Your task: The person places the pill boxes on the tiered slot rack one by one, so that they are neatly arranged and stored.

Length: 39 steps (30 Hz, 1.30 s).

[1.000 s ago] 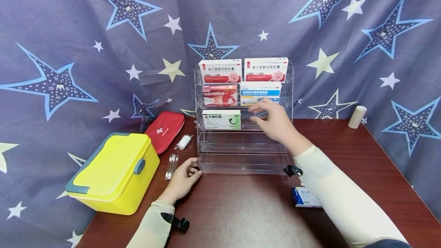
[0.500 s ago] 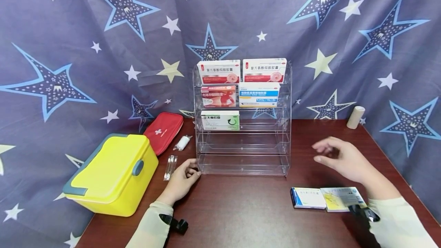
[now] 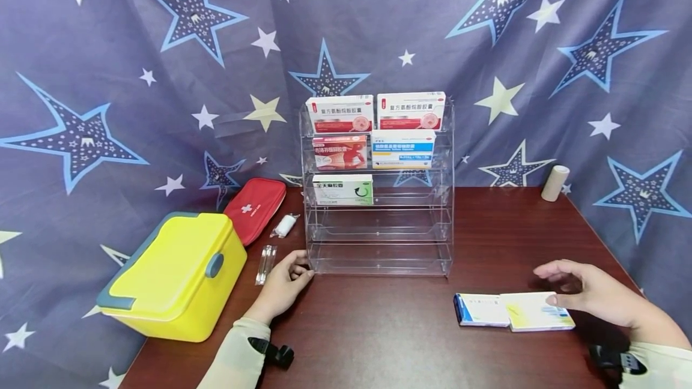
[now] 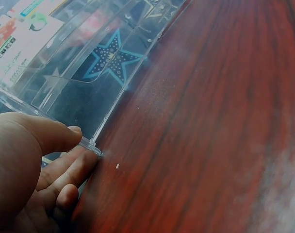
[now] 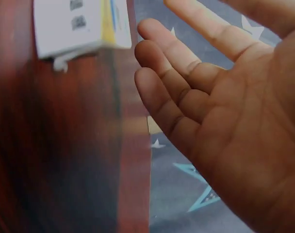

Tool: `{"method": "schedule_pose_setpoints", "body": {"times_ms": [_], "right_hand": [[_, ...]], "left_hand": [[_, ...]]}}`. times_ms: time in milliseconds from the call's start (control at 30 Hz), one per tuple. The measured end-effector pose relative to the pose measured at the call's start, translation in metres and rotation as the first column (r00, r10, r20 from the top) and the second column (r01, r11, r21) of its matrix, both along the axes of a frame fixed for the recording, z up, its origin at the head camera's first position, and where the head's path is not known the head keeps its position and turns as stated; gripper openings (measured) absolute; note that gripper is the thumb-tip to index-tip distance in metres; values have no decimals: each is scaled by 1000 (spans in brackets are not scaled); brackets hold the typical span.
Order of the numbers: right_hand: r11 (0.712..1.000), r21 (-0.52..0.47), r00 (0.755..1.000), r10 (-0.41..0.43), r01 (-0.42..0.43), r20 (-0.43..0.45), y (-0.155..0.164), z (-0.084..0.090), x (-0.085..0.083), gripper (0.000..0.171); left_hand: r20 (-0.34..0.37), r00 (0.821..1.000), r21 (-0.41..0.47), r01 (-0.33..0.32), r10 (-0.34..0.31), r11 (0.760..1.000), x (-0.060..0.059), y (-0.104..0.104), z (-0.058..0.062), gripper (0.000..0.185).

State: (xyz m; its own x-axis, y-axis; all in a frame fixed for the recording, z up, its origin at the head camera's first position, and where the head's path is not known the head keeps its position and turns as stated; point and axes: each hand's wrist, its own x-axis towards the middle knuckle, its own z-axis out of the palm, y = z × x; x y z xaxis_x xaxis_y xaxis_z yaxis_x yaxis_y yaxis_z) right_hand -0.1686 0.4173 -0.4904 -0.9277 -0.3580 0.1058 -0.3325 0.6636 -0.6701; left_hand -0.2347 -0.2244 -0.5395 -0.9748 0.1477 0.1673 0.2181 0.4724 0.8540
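Observation:
My left hand pinches the lower front corner of a clear acrylic display rack; in the left wrist view the thumb lies over the rack's edge with fingers beneath. Near the table's right side my right hand hovers by a white-and-yellow medicine box, its fingers relaxed and holding nothing. The right wrist view shows a bare palm apart from the box. A blue-and-white medicine box lies against the yellow one's left end.
Red-and-white boxes, a red box, a blue-and-white box and a green-and-white box stand in the rack. A yellow case, red first-aid pouch, white roll and clear packet lie left. A beige roll stands back right.
My right hand has moved from in front of the rack, right and down, to beside the white-and-yellow box. The left hand has stayed at the rack's corner.

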Motion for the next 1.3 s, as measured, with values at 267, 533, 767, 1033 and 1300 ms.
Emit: {"method": "schedule_pose_setpoints", "body": {"times_ms": [267,533,767,1033,1300], "right_hand": [[995,-19,995,94,-93,28,8,-13,1,45],[994,-9,993,109,-109,48,12,-17,3,39],[994,39,994,106,-107,28,13,-17,2,30],[1000,-1,998,-20,20,67,15,-17,5,31],[992,-15,991,-124,125,53,15,-12,6,31]], "left_hand": [[9,1000,-3,-3,3,1000,-1,-2,-1,41],[14,1000,-5,0,0,1000,-2,-1,-2,40],[14,1000,3,-1,1,1000,-2,-2,-3,39],[12,1000,9,-2,2,1000,-1,-1,-3,39],[12,1000,9,-1,1,1000,-1,-1,-3,38]]}}
